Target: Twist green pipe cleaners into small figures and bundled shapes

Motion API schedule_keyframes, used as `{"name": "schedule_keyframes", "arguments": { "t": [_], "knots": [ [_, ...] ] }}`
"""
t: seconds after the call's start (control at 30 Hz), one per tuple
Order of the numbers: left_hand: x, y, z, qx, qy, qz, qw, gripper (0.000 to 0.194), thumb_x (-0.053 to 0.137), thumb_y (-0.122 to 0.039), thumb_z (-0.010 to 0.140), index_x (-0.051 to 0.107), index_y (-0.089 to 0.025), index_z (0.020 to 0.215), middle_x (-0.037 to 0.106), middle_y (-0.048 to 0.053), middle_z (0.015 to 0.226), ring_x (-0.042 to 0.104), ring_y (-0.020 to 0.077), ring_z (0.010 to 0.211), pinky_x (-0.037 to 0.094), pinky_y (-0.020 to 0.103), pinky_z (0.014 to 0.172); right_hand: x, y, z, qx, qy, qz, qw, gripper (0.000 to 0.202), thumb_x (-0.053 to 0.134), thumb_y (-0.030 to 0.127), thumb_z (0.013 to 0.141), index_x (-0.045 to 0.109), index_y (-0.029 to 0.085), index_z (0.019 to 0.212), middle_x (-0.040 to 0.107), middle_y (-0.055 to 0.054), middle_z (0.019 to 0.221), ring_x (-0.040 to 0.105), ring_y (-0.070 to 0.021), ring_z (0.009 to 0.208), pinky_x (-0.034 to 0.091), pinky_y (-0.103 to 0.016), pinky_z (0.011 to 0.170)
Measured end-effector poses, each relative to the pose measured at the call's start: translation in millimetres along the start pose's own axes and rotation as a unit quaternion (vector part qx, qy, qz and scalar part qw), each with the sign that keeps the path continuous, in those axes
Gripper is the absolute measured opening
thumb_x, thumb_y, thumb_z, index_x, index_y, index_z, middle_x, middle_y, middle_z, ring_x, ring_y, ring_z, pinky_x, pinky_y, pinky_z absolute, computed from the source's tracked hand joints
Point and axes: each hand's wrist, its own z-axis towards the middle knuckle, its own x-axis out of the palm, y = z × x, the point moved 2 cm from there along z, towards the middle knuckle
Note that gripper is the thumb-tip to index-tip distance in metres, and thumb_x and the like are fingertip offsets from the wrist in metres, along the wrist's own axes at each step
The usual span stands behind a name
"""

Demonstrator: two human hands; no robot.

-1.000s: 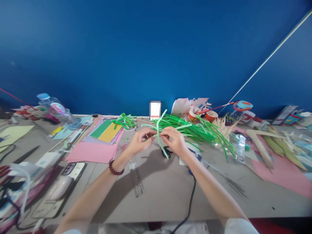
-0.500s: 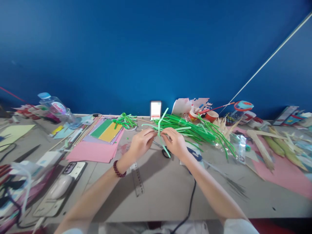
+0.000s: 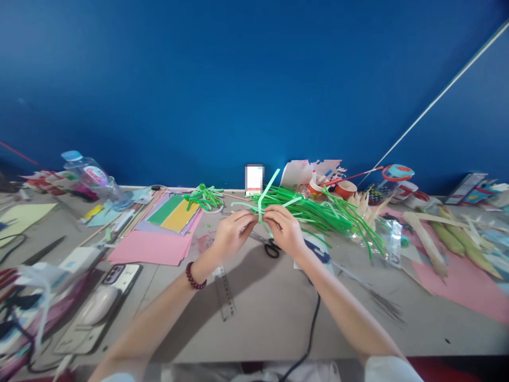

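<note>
My left hand (image 3: pixel 235 232) and my right hand (image 3: pixel 284 228) meet above the table, their fingertips pinching light green pipe cleaners (image 3: pixel 269 189) where they cross. One strand rises up to the right, another sticks out to the left, and a third points right past my right fingers. The crossing itself is partly hidden by my fingertips. Beneath my hands lies a pair of scissors (image 3: pixel 272 248) with black handles. Just behind my right hand spreads a heap of green pipe cleaners (image 3: pixel 318 209).
A clear ruler (image 3: pixel 225 294) lies below my left wrist. Pink paper (image 3: pixel 153 248) and twisted green pieces (image 3: pixel 207 196) are to the left, with a phone (image 3: pixel 129 271) nearer. A black cable (image 3: pixel 312 329) runs to the front edge. Corn husks (image 3: pixel 429 249) lie at right.
The lower strand that hung down in front of the scissors has swung out of sight behind my right fingers. The upper strand leans further right, and the right-hand strand tilts upward.
</note>
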Motion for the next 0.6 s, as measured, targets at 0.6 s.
{"name": "schedule_keyframes", "arguments": {
  "t": [0.6],
  "knots": [
    [-7.8, -9.2, 7.0, -0.101, -0.004, -0.117, 0.988, 0.018, 0.05, -0.027, 0.088, 0.061, -0.017, 0.078, 0.057, 0.002, 0.066, 0.05, 0.0123, 0.062, 0.04, 0.023, 0.055, 0.8, 3.2, 2.0, -0.011, 0.059, 0.095, 0.994, 0.027, 0.059, 0.029, 0.085, 0.063, 0.027, 0.111, 0.066, -0.006, 0.102, 0.061, -0.0193, 0.092, 0.051, -0.035, 0.082]
  ]
}}
